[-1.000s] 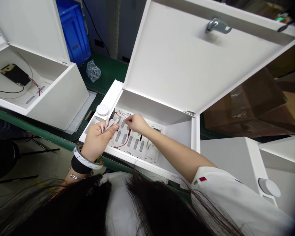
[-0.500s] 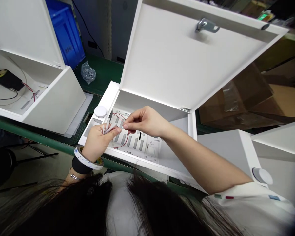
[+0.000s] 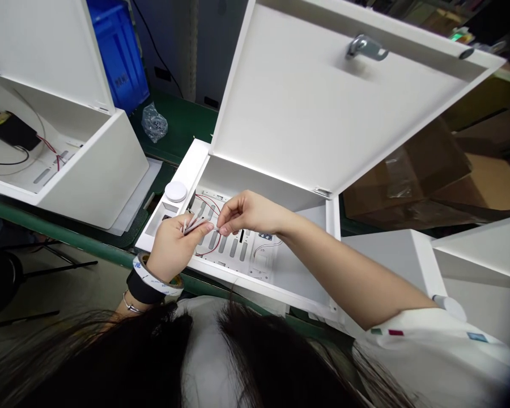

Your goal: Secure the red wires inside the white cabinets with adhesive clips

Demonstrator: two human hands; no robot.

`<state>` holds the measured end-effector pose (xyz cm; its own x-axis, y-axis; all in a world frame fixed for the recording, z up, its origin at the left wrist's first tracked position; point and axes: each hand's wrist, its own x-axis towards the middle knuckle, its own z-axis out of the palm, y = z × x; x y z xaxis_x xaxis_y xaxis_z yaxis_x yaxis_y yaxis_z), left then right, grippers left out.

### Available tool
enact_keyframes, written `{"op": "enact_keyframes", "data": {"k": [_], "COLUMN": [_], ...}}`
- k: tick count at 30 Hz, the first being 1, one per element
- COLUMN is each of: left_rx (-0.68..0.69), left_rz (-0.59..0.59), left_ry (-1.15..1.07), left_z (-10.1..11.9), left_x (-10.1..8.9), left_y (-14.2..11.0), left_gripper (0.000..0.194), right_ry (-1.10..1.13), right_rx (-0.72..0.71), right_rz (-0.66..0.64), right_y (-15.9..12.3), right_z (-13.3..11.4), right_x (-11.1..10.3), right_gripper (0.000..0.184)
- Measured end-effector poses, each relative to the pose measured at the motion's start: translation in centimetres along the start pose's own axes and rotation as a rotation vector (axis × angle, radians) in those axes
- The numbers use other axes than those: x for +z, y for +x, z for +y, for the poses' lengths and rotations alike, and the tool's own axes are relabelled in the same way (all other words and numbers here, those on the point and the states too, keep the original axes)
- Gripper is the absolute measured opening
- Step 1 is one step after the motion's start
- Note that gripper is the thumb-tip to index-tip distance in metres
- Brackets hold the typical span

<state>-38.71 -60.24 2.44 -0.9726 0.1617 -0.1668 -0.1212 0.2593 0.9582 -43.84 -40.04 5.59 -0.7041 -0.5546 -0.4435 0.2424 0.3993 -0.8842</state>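
The left hand (image 3: 173,248) curls shut on thin white strips (image 3: 194,225) above a slotted panel (image 3: 233,252), the right hand (image 3: 250,212) pinches just beside them, holding nothing that can be made out, and a loose grip could drop strips among the red wires (image 3: 207,198).

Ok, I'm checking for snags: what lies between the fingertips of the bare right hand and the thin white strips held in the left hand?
Between the right hand and the white strips, the head view shows a short gap over the white slotted panel.

Narrow white plastic strips (image 3: 194,225) now bunched flatter in the left hand (image 3: 172,247), no longer fanned upright, right hand (image 3: 253,212) lower, fingertips (image 3: 221,229) just beside their ends
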Motion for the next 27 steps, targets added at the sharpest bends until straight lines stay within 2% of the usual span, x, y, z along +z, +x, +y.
{"op": "enact_keyframes", "data": {"k": [3,5,6,9,11,14,16,18,24,27], "left_rx": [0.013,0.020,0.016,-0.021,-0.032,-0.043,-0.054,-0.059,-0.082,-0.090], "left_rz": [0.020,0.062,0.083,0.116,0.112,0.094,0.080,0.069,0.066,0.067], "left_ry": [-0.009,-0.053,-0.081,-0.138,-0.159,-0.171,-0.172,-0.180,-0.181,-0.175], "left_z": [0.0,0.1,0.2,0.0,-0.3,-0.6,-0.7,-0.7,-0.7,-0.7], "left_x": [0.1,0.2,0.2,0.2,0.2,0.2,0.2,0.1,0.2,0.2], "left_y": [-0.1,-0.1,-0.1,-0.1,-0.1,0.0,0.0,0.0,0.0,0.0], "left_gripper": [0.028,0.027,0.028,0.036,0.038,0.041,0.042,0.040,0.041,0.041], "right_ry": [0.099,0.080,0.041,-0.168,-0.317,-0.485,-0.592,-0.702,-0.829,-0.861], "right_rx": [0.044,0.025,0.010,0.023,0.127,0.330,0.412,0.428,0.183,0.148], "right_rz": [-0.083,-0.055,0.000,0.280,0.415,0.500,0.536,0.553,0.533,0.473], "right_y": [0.7,1.1,1.4,2.6,3.8,5.9,7.1,8.2,9.6,9.7], "right_z": [0.7,1.3,1.6,3.9,6.4,10.7,13.3,15.4,19.9,21.6], "right_x": [-0.4,-1.1,-1.8,-4.4,-6.1,-7.3,-6.9,-5.9,-3.2,-2.8], "right_gripper": [0.023,0.025,0.025,0.023,0.020,0.015,0.013,0.013,0.028,0.029]}}
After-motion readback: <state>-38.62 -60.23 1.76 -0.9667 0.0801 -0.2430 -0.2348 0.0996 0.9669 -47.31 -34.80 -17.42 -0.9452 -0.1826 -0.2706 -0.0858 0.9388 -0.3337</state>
